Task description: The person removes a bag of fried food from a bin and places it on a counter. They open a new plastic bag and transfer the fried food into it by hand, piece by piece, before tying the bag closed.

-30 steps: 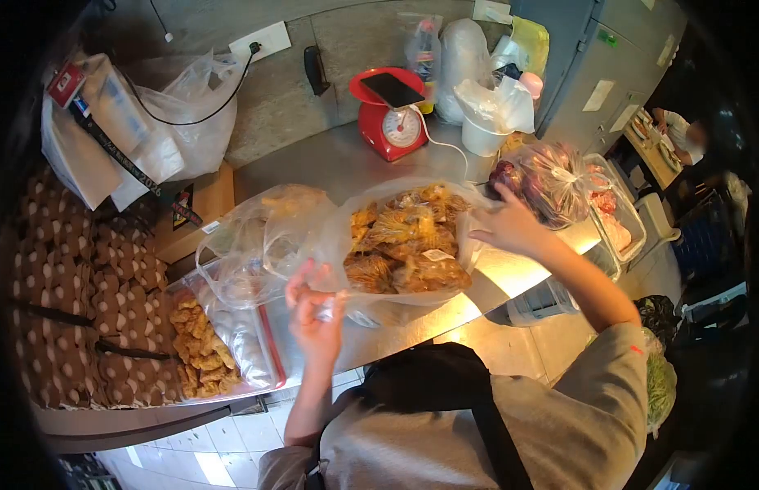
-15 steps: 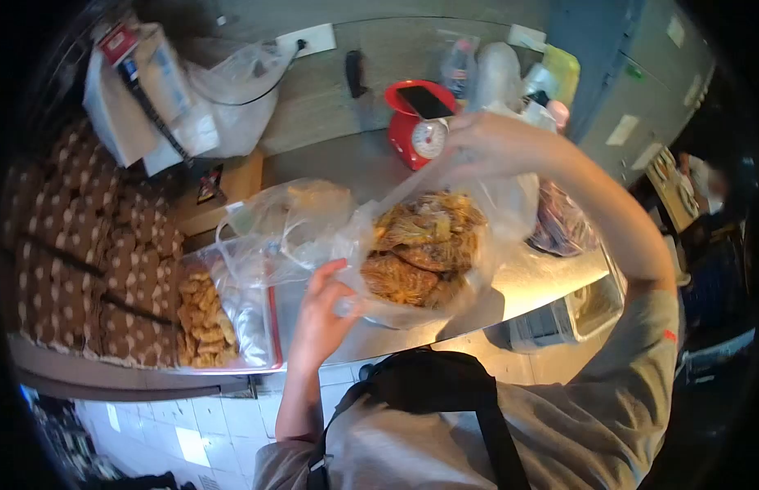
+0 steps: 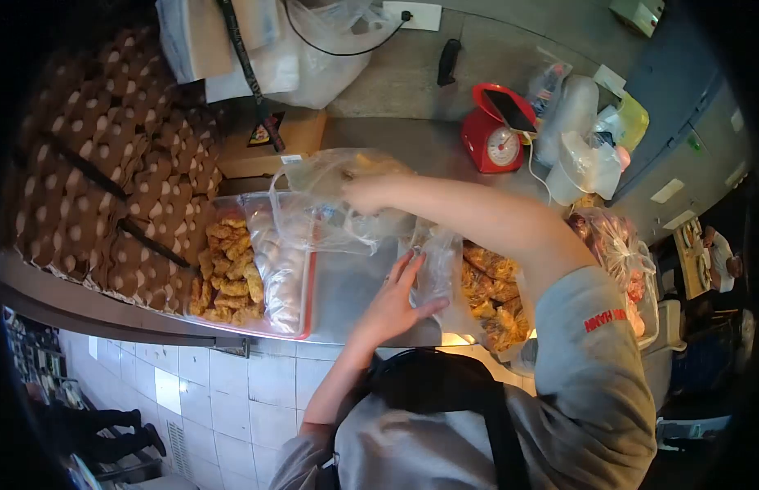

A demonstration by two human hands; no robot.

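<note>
My right hand [image 3: 370, 194] reaches across to the left, its fingers curled on a crumpled clear plastic bag [image 3: 322, 214] that has something yellowish inside. Motion blurs those fingertips a little. Below it, my left hand [image 3: 392, 304] has its fingers and thumb spread, against the edge of another clear bag [image 3: 435, 265]. That second bag holds browned, yellowish food pieces [image 3: 498, 306], partly covered by my right forearm. Left of my hands, a red-rimmed tray [image 3: 308, 306] carries golden fried pieces [image 3: 232, 273] and a clear bag of pale round items [image 3: 280, 273].
Stacked brown egg trays [image 3: 93, 171] stand at the left. A cardboard box [image 3: 302, 135] sits behind the bags. At the back are a red dial scale [image 3: 487, 147] with a phone [image 3: 508, 109] on it and a white container [image 3: 584, 167]. Bagged meat [image 3: 604, 237] lies right.
My right hand has left the bag of browned food and moved left to the crumpled bag. My left hand has spread its fingers. The view has shifted, and the browned-food bag now sits further right.
</note>
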